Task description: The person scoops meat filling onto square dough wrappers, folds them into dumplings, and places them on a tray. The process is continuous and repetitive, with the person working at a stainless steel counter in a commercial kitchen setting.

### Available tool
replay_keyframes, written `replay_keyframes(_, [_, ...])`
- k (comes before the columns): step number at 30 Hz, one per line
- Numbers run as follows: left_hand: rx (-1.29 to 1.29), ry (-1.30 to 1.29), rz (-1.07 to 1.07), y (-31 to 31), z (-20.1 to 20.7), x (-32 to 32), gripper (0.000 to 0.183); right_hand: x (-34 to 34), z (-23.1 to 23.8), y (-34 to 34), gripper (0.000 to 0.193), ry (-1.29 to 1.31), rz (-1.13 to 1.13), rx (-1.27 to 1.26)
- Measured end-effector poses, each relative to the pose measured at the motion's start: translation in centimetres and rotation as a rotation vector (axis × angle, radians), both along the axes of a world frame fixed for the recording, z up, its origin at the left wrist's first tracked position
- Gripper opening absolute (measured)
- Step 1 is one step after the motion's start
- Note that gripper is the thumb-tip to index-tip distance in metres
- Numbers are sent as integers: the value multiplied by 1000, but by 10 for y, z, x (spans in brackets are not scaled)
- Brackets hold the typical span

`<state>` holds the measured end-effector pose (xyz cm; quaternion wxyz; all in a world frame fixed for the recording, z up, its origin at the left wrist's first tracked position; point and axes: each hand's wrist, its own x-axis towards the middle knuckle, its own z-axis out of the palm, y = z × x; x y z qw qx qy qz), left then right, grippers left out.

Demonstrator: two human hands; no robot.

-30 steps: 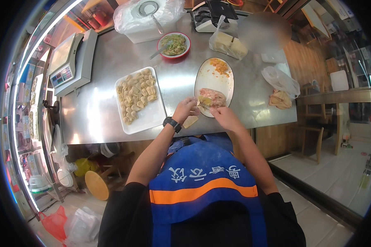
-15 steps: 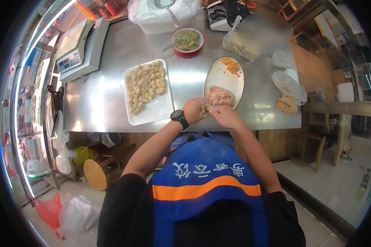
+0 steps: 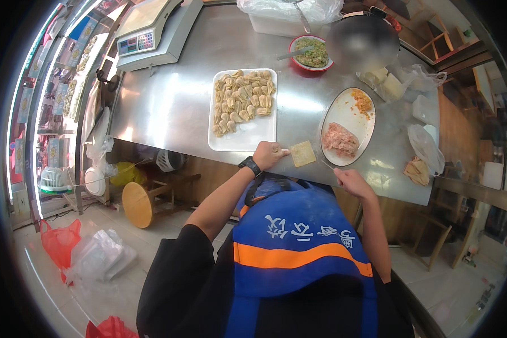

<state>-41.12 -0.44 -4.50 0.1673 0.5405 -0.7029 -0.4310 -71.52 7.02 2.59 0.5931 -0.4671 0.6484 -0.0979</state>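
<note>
My left hand [image 3: 270, 156], wearing a black watch, pinches the near-left edge of a flat, square, yellowish wonton wrapper [image 3: 303, 154]. My right hand [image 3: 352, 182] is closed round a thin stick-like tool [image 3: 328, 164]; its tip points toward the meat and its exact kind is too small to tell. Just beyond lies a white oval dish [image 3: 336, 115] with a dark rim, holding a mound of pink minced meat [image 3: 340, 140] and some chopped orange bits [image 3: 363, 104]. Left of it, a white tray [image 3: 243, 140] carries rows of folded wontons [image 3: 240, 97].
A red-rimmed bowl [image 3: 308, 71] of green filling with a spoon stands farther back. A scale [image 3: 146, 36] occupies the far left. Plastic bags [image 3: 424, 147] and a brown cloth [image 3: 416, 170] lie at the right. The steel table's near edge [image 3: 191, 154] runs before me.
The crumpled wrapper between both hands is gone; a flat square one is now at my left hand. My hands have moved apart. The whole view has shifted, so the table things appear farther right.
</note>
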Motion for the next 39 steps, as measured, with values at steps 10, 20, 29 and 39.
replay_keyframes(10, [-309, -373, -69, -50, -16, 69, 54, 27, -1, 12, 53, -30, -7, 167])
replay_keyframes(20, [-657, -393, -146, -25, -7, 116, 51, 16, 4, 26, 47, -130, -207, 170])
replay_keyframes(29, [-503, -351, 133, -4, -27, 80, 29, -3, -3, 42, 49, -123, -312, 287])
replay_keyframes(39, [-398, -47, -325, 24, -26, -13, 10, -11, -21, 35, 47, -202, -303, 206])
